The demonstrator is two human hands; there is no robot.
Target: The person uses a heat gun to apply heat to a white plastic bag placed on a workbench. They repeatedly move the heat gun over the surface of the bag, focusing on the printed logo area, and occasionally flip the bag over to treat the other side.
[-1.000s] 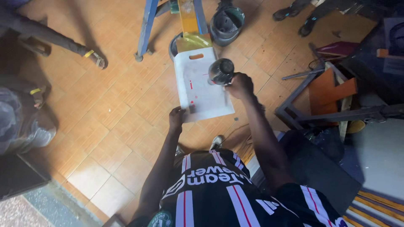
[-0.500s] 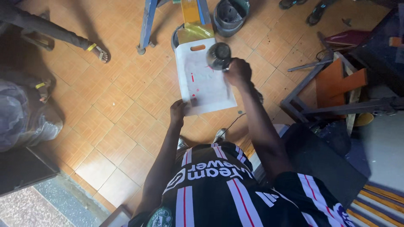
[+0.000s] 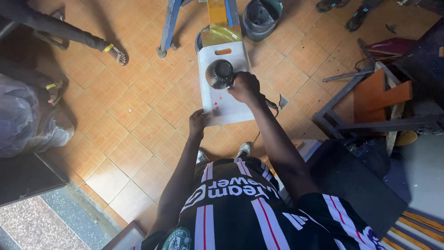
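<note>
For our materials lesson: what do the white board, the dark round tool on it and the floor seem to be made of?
White board: probably plastic; smooth, matt, with a moulded handle slot. Dark round tool, gripped by the right hand: dark metal or plastic, slightly glossy; unclear which. Floor: orange ceramic or terracotta tiles, with visible grout lines and a faint sheen. The left hand holds the board's edge.

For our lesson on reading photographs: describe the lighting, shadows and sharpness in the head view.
Head view: daylight falls evenly on the orange tiled floor and white board; the left edge and right side lie in deep shadow; the dark round tool at the right hand shows little detail; the left hand looks slightly soft.
</note>
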